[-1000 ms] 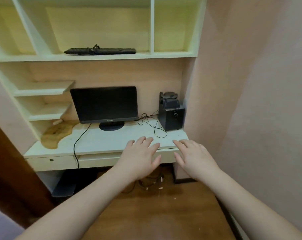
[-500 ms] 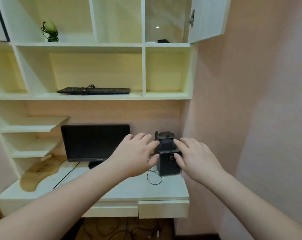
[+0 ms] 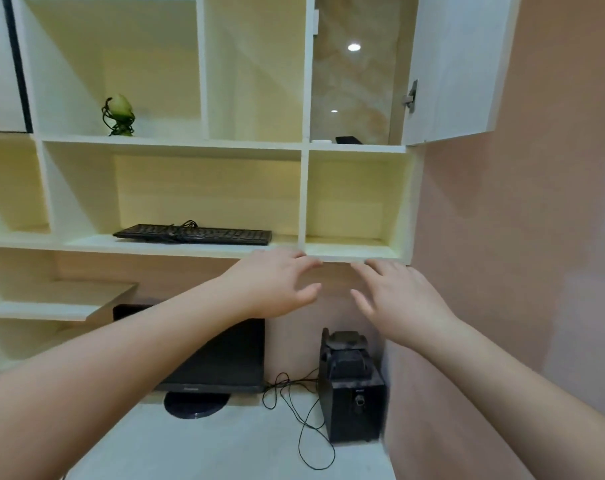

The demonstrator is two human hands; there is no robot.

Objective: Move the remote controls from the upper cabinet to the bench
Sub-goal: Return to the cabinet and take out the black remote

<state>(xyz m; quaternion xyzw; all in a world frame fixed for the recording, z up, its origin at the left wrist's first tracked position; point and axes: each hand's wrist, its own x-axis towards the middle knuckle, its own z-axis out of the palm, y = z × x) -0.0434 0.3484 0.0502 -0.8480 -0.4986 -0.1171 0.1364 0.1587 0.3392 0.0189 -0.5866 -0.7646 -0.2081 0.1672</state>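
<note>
Inside upper cabinet (image 3: 360, 81), black remote (image 3: 348, 139) flat, crosswise.

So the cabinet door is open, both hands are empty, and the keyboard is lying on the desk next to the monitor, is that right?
Not quite. In the head view the keyboard lies on a shelf above the monitor, not on the desk. The cabinet door is open, and the left hand and right hand are empty.

We can read no text anywhere; the small mark on the lower edge of the monitor (image 3: 221, 362) is too blurred.
</note>
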